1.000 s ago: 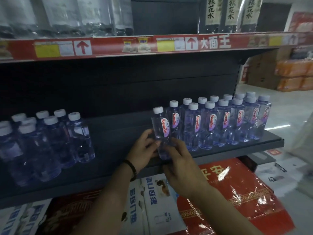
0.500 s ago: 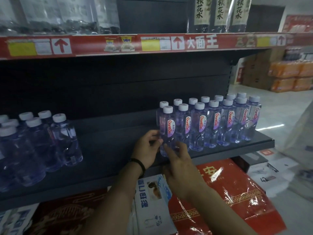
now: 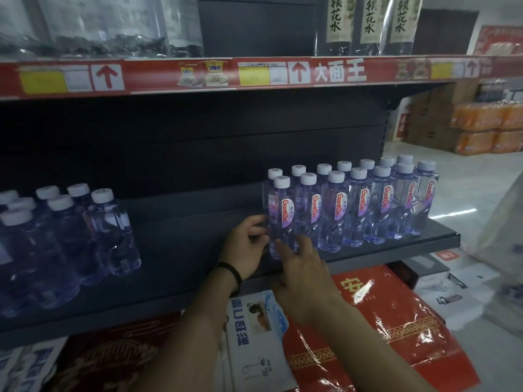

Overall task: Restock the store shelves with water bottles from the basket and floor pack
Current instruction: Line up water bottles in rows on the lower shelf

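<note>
A clear water bottle [image 3: 280,213] with a white cap and a red-and-white label stands at the left end of the front row of matching bottles [image 3: 362,205] on the dark middle shelf [image 3: 181,250]. My left hand [image 3: 245,246], a dark bracelet on its wrist, curls its fingers against the bottle's lower left side. My right hand [image 3: 300,267] lies in front of the bottle's base with fingers stretched out, touching it. The basket and floor pack are not in view.
A second group of unlabelled bottles [image 3: 65,239] stands at the shelf's left. Between the groups lies bare shelf. The red price strip [image 3: 254,73] of the upper shelf runs overhead. Red and white boxes [image 3: 382,321] sit below; orange packs [image 3: 486,128] are stacked far right.
The bottle in my hands moved right and now stands against the left end of the front row. Both hands slid down to its base.
</note>
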`<state>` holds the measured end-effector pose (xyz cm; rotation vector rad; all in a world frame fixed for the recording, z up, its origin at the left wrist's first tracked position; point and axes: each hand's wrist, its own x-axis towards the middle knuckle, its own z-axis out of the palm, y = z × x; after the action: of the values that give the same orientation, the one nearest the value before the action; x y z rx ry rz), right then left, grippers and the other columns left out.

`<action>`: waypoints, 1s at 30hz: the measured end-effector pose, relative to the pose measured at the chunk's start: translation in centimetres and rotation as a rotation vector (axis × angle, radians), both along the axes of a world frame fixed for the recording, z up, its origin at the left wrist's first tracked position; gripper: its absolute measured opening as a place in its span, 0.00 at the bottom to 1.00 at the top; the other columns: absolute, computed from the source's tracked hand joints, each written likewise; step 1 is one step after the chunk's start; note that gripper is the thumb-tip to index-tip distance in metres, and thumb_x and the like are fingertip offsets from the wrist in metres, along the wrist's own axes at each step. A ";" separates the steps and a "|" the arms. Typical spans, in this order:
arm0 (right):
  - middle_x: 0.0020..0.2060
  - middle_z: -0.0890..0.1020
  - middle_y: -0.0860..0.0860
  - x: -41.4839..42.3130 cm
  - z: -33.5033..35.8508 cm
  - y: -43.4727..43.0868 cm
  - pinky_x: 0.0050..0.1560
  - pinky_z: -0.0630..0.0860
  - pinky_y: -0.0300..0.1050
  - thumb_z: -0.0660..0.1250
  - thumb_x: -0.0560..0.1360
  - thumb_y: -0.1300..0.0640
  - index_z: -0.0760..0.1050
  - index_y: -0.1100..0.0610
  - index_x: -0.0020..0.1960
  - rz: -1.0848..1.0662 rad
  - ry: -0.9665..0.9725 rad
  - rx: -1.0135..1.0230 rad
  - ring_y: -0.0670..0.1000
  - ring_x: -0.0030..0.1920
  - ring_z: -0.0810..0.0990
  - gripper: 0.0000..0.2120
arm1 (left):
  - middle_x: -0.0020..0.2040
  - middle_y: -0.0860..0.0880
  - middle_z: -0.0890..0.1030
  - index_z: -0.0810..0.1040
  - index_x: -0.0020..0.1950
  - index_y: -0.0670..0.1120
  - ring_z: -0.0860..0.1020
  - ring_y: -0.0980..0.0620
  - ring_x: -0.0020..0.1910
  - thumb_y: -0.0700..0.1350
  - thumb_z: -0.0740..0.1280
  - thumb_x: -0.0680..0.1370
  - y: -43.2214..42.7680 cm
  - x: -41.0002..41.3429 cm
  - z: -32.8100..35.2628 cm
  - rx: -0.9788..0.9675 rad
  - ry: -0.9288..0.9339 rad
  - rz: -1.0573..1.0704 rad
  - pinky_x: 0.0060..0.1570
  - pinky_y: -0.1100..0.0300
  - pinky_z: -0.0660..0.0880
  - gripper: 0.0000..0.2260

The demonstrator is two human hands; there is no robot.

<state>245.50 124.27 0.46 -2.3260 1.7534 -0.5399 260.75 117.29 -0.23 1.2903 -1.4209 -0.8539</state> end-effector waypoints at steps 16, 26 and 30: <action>0.54 0.83 0.52 15.9 1.0 -0.6 0.40 0.69 0.21 0.66 0.82 0.61 0.76 0.57 0.65 0.212 -0.629 0.143 0.48 0.51 0.79 0.12 | 0.46 0.54 0.83 0.82 0.49 0.54 0.81 0.53 0.44 0.39 0.62 0.82 9.0 18.2 3.2 -0.070 -0.414 0.586 0.47 0.60 0.78 0.13; 0.54 0.79 0.43 23.9 0.3 -2.1 0.58 0.74 0.39 0.66 0.81 0.63 0.70 0.47 0.59 0.373 -0.755 0.263 0.46 0.58 0.79 0.13 | 0.52 0.48 0.85 0.80 0.68 0.47 0.79 0.56 0.48 0.34 0.64 0.81 11.4 21.3 2.5 -0.118 -0.458 0.731 0.49 0.69 0.72 0.17; 0.57 0.86 0.46 25.9 -2.1 -4.3 0.65 0.81 0.56 0.65 0.73 0.60 0.77 0.44 0.60 0.451 -0.858 0.281 0.49 0.60 0.84 0.19 | 0.48 0.58 0.78 0.77 0.72 0.46 0.76 0.62 0.48 0.33 0.65 0.82 11.6 21.3 2.2 -0.101 -0.379 0.694 0.43 0.82 0.68 0.20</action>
<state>271.45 119.93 -1.61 -1.7811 0.8217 -0.9377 282.09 128.86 2.01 1.7686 -1.1394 -0.0721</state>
